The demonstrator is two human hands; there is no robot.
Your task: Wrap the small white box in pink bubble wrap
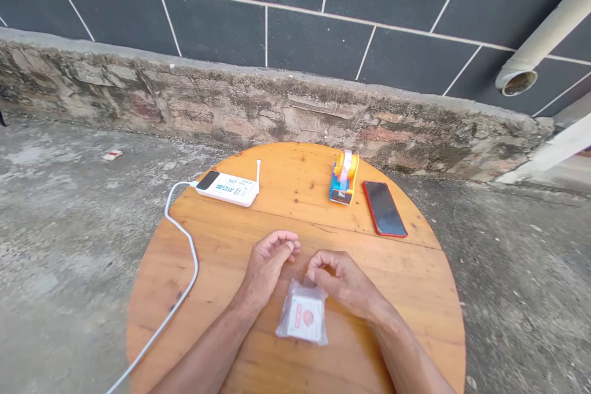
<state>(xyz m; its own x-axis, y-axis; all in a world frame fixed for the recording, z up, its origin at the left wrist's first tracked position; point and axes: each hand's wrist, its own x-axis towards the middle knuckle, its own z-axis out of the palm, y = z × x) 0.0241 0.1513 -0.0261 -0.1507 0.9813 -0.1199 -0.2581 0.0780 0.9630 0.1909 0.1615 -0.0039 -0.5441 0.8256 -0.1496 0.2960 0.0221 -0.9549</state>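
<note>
A small white box with red print, inside a clear plastic bag (305, 315), lies on the round wooden table (184, 320) close to the front. My right hand (339, 277) is at the bag's upper edge, thumb and fingertips pinched on the plastic. Just up and to the left of the bag, my left hand (272, 258) is held above the wood with its fingers curled and the thumb against them. Whether anything small sits between those left fingertips cannot be made out.
A white power bank (228, 189) with a cable (196, 258) lies at the back left. A blue and yellow tape dispenser (344, 178) stands at the back, beside a red-edged phone (385, 209). Behind the table is a stone-based wall (277, 104).
</note>
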